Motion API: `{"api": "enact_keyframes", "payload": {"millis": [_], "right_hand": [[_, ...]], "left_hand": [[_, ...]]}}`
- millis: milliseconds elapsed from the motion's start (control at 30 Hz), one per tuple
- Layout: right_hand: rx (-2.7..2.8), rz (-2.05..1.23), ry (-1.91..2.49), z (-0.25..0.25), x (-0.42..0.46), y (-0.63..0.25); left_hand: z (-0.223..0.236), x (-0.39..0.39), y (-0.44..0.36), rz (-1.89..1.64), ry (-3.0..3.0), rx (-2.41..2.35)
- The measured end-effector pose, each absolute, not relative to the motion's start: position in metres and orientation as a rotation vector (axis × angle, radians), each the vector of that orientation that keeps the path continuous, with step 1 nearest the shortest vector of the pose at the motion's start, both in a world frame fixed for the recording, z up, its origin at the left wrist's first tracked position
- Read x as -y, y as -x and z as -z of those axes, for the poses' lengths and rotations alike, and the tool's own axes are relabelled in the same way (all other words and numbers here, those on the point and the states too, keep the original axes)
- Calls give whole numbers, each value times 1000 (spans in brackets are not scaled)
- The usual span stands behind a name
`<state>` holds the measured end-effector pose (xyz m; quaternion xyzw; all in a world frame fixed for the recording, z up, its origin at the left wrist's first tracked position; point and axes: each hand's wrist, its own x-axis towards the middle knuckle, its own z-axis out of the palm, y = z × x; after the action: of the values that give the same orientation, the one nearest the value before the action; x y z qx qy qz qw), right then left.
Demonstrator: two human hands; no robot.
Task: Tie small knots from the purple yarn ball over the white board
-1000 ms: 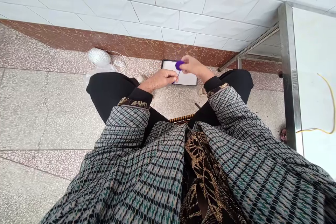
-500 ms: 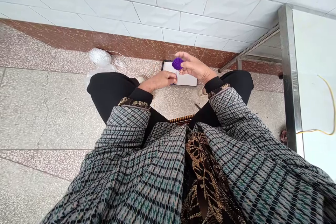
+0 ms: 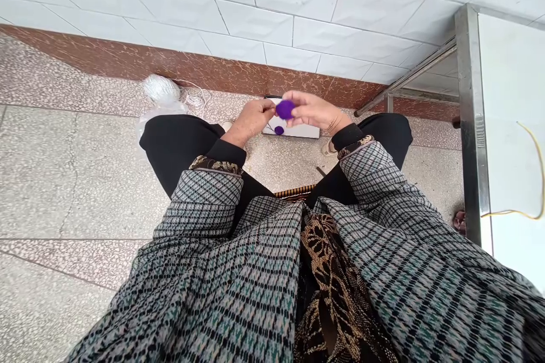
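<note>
My right hand (image 3: 313,110) holds a ball of purple yarn (image 3: 285,109) between thumb and fingers; the ball is slightly blurred. Just left of it, my left hand (image 3: 253,119) is closed in a pinch on the yarn strand, its fingertips close to the ball's side. Below the hands, a second, smaller purple ball (image 3: 279,130) lies in a shallow white box with a dark rim (image 3: 306,129). A thin dark strand runs down beside my left fingertips. My hands hide part of the box.
On the floor by the wall, to the left, sits a white yarn ball (image 3: 162,89) with clear plastic and loose white cord (image 3: 196,99). A metal-framed table (image 3: 470,125) stands at the right, with a yellow strand (image 3: 537,150) on it. My knees flank the box.
My left hand has moved up and slightly left, from below the ball to beside it. The smaller purple ball in the box has come into view. My right hand keeps its hold.
</note>
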<state>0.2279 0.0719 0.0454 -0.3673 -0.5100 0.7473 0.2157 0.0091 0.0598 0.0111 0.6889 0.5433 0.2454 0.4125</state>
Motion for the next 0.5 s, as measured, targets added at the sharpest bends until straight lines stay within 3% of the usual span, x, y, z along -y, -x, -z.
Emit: {"api": "enact_keyframes", "payload": {"millis": [167, 333, 500], "right_hand": [[1091, -1782, 1153, -39, -83, -227], [1363, -1692, 1612, -31, -80, -221], [1859, -2046, 1396, -38, -71, -227]], "left_hand": [[-8, -54, -15, -374, -1748, -1057], [-16, -51, -15, -358, -1730, -954], [-16, -55, -10, -552, -1764, -1165]]}}
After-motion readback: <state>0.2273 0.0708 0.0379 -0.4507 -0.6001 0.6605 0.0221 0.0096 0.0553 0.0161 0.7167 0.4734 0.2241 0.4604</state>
